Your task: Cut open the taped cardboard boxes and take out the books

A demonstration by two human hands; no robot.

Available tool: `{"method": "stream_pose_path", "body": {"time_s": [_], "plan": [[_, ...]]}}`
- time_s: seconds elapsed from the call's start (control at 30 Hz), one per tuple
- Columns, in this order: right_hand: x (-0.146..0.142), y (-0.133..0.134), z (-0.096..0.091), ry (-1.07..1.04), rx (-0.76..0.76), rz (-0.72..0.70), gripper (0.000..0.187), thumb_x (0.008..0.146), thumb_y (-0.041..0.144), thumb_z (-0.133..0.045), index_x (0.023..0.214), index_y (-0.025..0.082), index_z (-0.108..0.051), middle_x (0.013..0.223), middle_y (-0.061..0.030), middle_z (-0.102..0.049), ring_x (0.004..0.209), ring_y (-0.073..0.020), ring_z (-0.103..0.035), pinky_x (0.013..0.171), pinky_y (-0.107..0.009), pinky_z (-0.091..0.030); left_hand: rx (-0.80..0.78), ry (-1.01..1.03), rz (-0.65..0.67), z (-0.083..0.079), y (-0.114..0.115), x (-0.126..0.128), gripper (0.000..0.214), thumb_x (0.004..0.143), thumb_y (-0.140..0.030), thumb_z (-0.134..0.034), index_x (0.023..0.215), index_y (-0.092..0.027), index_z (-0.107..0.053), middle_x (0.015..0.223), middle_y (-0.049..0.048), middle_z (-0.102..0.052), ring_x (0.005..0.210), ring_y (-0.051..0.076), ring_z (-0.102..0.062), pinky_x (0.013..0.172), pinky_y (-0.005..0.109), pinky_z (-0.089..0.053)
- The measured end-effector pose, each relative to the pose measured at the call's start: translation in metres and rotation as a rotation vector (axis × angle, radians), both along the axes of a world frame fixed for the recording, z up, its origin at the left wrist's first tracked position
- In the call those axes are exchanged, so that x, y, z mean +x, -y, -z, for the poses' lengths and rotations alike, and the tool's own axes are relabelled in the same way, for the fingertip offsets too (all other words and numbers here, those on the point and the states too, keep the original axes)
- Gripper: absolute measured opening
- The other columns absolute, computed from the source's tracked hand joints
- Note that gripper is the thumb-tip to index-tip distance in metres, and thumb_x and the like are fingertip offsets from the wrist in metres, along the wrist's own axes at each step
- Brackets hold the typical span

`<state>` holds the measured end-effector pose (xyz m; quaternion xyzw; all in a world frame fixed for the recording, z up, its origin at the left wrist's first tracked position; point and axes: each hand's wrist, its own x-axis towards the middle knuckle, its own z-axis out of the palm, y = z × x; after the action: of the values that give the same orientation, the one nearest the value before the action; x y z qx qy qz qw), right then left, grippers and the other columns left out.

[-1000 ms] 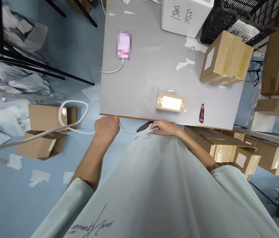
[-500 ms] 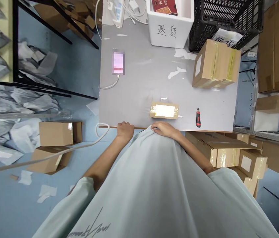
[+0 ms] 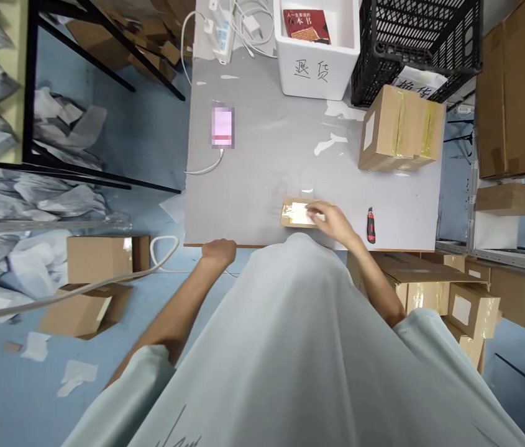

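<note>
Over a small cardboard box (image 3: pixel 289 219) with a white label, my right hand (image 3: pixel 332 221) hangs with slightly bent fingers apart. Its fingertips are at the label and cover the box's right part; whether they touch it is unclear. The box lies flat near the front of the grey table (image 3: pixel 253 149). My left hand (image 3: pixel 219 249) is closed at the table's front edge, its fingers curled against it and partly hidden. To the right of the small box lies a red and black box cutter (image 3: pixel 371 225).
A taped carton (image 3: pixel 386 133) stands at the table's right. Behind are a white bin (image 3: pixel 315 71) holding a red book and a black crate (image 3: pixel 383 56). A phone (image 3: pixel 223 127) with a cable lies left. Another cable (image 3: pixel 104 288) loops near my left hand.
My right hand has left the shirt front and moved forward and right onto the small box. My left hand has slid left along the table edge. The view has shifted slightly.
</note>
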<state>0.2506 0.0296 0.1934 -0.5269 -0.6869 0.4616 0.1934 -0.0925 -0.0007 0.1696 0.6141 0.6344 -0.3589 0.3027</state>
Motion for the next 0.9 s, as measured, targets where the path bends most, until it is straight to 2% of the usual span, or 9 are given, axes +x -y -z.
{"method": "stream_pose_path", "body": {"time_s": [0.13, 0.27, 0.37, 0.53, 0.6, 0.7, 0.77, 0.83, 0.9], "plan": [[0.08, 0.009, 0.033, 0.194, -0.038, 0.336, 0.036, 0.114, 0.031, -0.055, 0.135, 0.019, -0.081, 0.139, -0.0154, -0.085, 0.127, -0.028, -0.08, 0.117, -0.04, -0.059, 0.094, 0.045, 0.003, 0.002, -0.011, 0.023, 0.045, 0.107, -0.026, -0.054, 0.139, -0.01, -0.081, 0.132, 0.0344, -0.081, 0.134, 0.046, -0.078, 0.11, 0.053, -0.06], [0.123, 0.023, 0.07, 0.679, -0.318, 0.535, 0.04, 0.116, 0.031, -0.058, 0.149, 0.014, -0.072, 0.147, -0.0229, -0.078, 0.137, -0.0327, -0.074, 0.122, -0.044, -0.054, 0.373, 0.231, -0.15, 0.003, -0.04, 0.06, 0.06, 0.115, -0.027, -0.035, 0.163, -0.012, -0.068, 0.136, 0.0261, -0.083, 0.134, 0.042, -0.078, 0.117, 0.053, -0.057], [0.133, 0.032, 0.098, 0.907, -0.508, 0.631, 0.05, 0.115, 0.031, -0.064, 0.16, 0.009, -0.06, 0.16, -0.0309, -0.065, 0.149, -0.0377, -0.066, 0.122, -0.047, -0.054, 0.533, 0.467, -0.267, 0.009, -0.061, 0.082, 0.062, 0.117, -0.033, -0.036, 0.17, -0.015, -0.061, 0.152, 0.0184, -0.079, 0.142, 0.037, -0.074, 0.125, 0.047, -0.053], [0.138, 0.043, 0.132, 0.95, -0.556, 0.677, 0.05, 0.114, 0.026, -0.063, 0.16, 0.008, -0.054, 0.158, -0.0317, -0.061, 0.149, -0.0355, -0.064, 0.116, -0.042, -0.055, 0.558, 0.72, -0.319, 0.044, -0.08, 0.102, 0.071, 0.113, -0.046, -0.057, 0.175, -0.012, -0.053, 0.178, 0.0214, -0.057, 0.165, 0.036, -0.055, 0.14, 0.049, -0.04], [0.143, 0.044, 0.139, 0.95, -0.546, 0.673, 0.049, 0.114, 0.022, -0.061, 0.159, 0.008, -0.054, 0.156, -0.0315, -0.062, 0.146, -0.0343, -0.065, 0.114, -0.041, -0.055, 0.489, 0.791, -0.291, 0.062, -0.08, 0.101, 0.088, 0.106, -0.05, -0.073, 0.18, -0.012, -0.045, 0.186, 0.0237, -0.046, 0.176, 0.038, -0.04, 0.146, 0.052, -0.03], [0.151, 0.042, 0.14, 0.927, -0.529, 0.652, 0.048, 0.111, 0.017, -0.06, 0.157, 0.007, -0.056, 0.155, -0.0323, -0.063, 0.14, -0.0342, -0.069, 0.114, -0.042, -0.055, 0.327, 0.917, -0.255, 0.083, -0.072, 0.089, 0.137, 0.082, -0.053, -0.099, 0.19, -0.015, -0.022, 0.196, 0.0253, -0.022, 0.184, 0.041, -0.021, 0.149, 0.052, -0.021], [0.154, 0.038, 0.137, 0.894, -0.518, 0.622, 0.049, 0.111, 0.02, -0.061, 0.159, 0.009, -0.057, 0.15, -0.0275, -0.07, 0.135, -0.032, -0.072, 0.113, -0.041, -0.055, 0.245, 0.962, -0.241, 0.092, -0.064, 0.079, 0.158, 0.07, -0.049, -0.108, 0.192, -0.018, -0.011, 0.198, 0.0256, -0.009, 0.186, 0.041, -0.012, 0.15, 0.052, -0.018], [0.153, 0.034, 0.129, 0.819, -0.486, 0.587, 0.055, 0.111, 0.024, -0.061, 0.165, 0.014, -0.053, 0.141, -0.0183, -0.078, 0.126, -0.0275, -0.076, 0.11, -0.036, -0.057, 0.213, 0.96, -0.23, 0.098, -0.058, 0.071, 0.162, 0.067, -0.043, -0.109, 0.192, -0.02, -0.009, 0.199, 0.025, -0.003, 0.186, 0.041, -0.007, 0.15, 0.053, -0.016], [0.146, 0.029, 0.117, 0.683, -0.411, 0.563, 0.06, 0.111, 0.026, -0.059, 0.169, 0.018, -0.047, 0.129, -0.0105, -0.083, 0.115, -0.0241, -0.079, 0.104, -0.033, -0.059, 0.216, 0.953, -0.218, 0.1, -0.054, 0.066, 0.154, 0.07, -0.038, -0.107, 0.191, -0.022, -0.015, 0.199, 0.0238, -0.003, 0.186, 0.041, -0.008, 0.15, 0.054, -0.016]]}}
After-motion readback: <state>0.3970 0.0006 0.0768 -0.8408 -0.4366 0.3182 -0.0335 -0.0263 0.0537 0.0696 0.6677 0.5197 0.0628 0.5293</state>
